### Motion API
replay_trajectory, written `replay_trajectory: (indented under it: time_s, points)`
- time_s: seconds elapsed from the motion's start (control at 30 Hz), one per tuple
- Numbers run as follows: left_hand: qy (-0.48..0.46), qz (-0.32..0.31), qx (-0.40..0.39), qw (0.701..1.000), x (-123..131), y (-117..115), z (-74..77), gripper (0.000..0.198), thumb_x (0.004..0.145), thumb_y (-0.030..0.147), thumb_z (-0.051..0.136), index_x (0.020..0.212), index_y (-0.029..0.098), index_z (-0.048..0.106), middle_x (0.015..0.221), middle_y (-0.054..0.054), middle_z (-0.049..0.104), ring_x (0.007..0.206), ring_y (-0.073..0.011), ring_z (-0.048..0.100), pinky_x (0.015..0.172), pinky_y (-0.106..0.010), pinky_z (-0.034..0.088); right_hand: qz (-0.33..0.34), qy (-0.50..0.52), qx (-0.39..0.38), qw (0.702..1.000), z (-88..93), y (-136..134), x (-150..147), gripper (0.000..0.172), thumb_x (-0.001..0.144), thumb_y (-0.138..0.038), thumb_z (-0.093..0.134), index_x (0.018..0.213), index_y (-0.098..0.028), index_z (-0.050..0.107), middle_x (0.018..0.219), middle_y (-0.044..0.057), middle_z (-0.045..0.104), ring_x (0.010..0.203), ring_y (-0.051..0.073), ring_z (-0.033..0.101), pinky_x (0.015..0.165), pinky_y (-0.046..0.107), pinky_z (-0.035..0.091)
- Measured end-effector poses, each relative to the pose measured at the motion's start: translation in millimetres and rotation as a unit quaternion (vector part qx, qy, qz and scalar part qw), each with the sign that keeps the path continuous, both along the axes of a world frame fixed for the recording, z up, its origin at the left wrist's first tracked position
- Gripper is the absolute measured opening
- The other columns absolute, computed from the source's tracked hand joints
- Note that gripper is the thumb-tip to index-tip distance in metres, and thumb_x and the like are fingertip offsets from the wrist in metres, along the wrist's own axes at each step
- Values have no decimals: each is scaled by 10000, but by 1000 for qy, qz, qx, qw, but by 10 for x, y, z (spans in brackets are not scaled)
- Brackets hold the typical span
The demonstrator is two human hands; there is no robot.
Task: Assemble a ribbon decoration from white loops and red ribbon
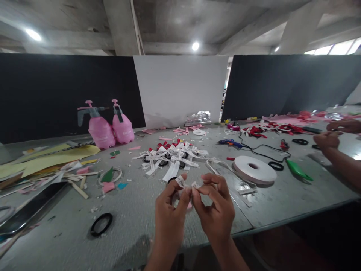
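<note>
Close together above the table's front part, both my hands pinch a short white printed ribbon (180,182). My left hand (172,205) is closed on it between thumb and fingers, and a bit of black ring shows behind its fingertips. The fingers of my right hand (216,205) are closed on a white end of ribbon, its thumb almost touching the left thumb. Just beyond lies a pile of white printed ribbons (172,156) with black rings and red pieces among them. A lone black ring (101,224) rests on the table to the left.
A white ribbon roll (254,170) lies right of my hands, near a blue glue gun (230,143) and a green tool (299,170). Two pink spray bottles (101,131) stand back left. A phone (31,207) and paper scraps lie left. A co-worker's hands (328,139) are at right.
</note>
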State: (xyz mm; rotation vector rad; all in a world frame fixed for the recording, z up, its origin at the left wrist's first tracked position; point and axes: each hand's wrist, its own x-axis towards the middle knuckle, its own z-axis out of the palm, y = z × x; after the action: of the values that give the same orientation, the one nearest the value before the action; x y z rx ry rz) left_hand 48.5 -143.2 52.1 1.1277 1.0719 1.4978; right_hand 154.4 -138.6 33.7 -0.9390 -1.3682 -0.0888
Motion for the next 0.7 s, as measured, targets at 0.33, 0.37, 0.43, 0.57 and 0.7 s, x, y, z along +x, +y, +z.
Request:
replay_trajectory:
  time_s: [0.33, 0.37, 0.43, 0.57, 0.7]
  points:
    - [-168, -34, -71, 983, 7, 54, -9, 515, 696, 340, 785, 1180, 212, 668, 768, -6, 646, 609, -77, 563, 566, -173, 446, 72, -137, -42, 987, -185, -35, -69, 480, 871, -113, 543, 1344, -183, 502, 1312, 173, 552, 1154, 270, 534, 906, 435, 499]
    - [-191, -27, -83, 978, -1, 62, 10, 533, 690, 332, 791, 1195, 222, 657, 795, -10, 657, 640, -84, 584, 594, -178, 460, 81, -160, -49, 983, -217, -40, -80, 555, 870, -112, 540, 1412, -164, 431, 1334, 189, 538, 1196, 281, 510, 927, 448, 490]
    - [-228, -5, -98, 969, -20, 82, 52, 565, 682, 326, 798, 1218, 240, 640, 871, -23, 680, 728, -102, 623, 672, -196, 490, 91, -184, -48, 978, -282, -59, -92, 604, 866, -97, 535, 1448, -169, 393, 1361, 194, 517, 1227, 284, 491, 937, 451, 485]
    - [-215, 32, -57, 974, -73, 133, 73, 555, 685, 330, 795, 1215, 252, 647, 894, -10, 688, 726, -81, 608, 703, -182, 478, 113, -89, -49, 988, -315, -85, -41, 403, 877, -120, 544, 1254, -255, 596, 1230, 123, 604, 1097, 239, 570, 881, 398, 501]
    - [-122, -4, -11, 993, -98, 146, 15, 450, 742, 347, 750, 1170, 230, 682, 865, -11, 697, 747, -89, 606, 749, -191, 468, 182, 93, -152, 967, -98, -18, 42, 300, 905, -315, 557, 1181, -214, 620, 998, 87, 676, 910, 211, 637, 787, 344, 525]
